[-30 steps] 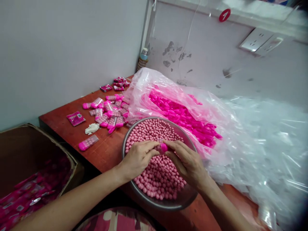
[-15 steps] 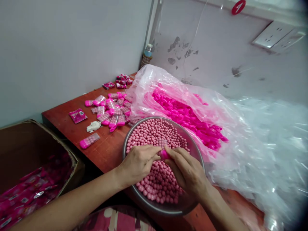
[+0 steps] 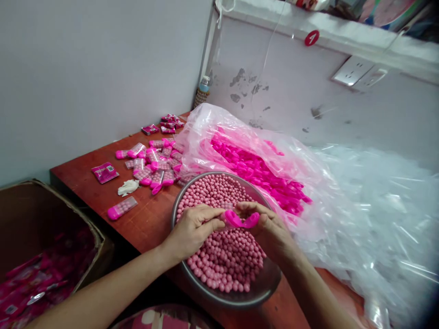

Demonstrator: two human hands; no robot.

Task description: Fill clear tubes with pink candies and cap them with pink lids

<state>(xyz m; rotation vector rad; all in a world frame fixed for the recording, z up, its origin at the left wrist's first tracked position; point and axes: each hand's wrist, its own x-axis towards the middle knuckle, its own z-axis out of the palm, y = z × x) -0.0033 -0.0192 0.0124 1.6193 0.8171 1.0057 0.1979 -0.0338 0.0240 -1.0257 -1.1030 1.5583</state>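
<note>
Both my hands hover over a metal bowl [image 3: 264, 285] heaped with small pink candy balls [image 3: 222, 260]. My left hand [image 3: 194, 228] is closed in a pinch on one end of a small clear container with a bright pink flip cap [image 3: 240, 220]. My right hand [image 3: 270, 228] curls round the other end, where the pink cap hangs open. The clear body of the container is mostly hidden between my fingers.
Filled pink-capped containers [image 3: 154, 162] lie in a pile on the red-brown table [image 3: 147, 214], one alone [image 3: 121, 208]. A clear bag of pink caps [image 3: 260, 169] and a clear plastic bag [image 3: 377, 219] lie right. Pink sachets [image 3: 104, 172], a cardboard box [image 3: 44, 246] left, a bottle [image 3: 204, 87].
The pink cap, shut between my fingertips before, now stands open. My right hand has turned palm-up round it. The camera has shifted slightly.
</note>
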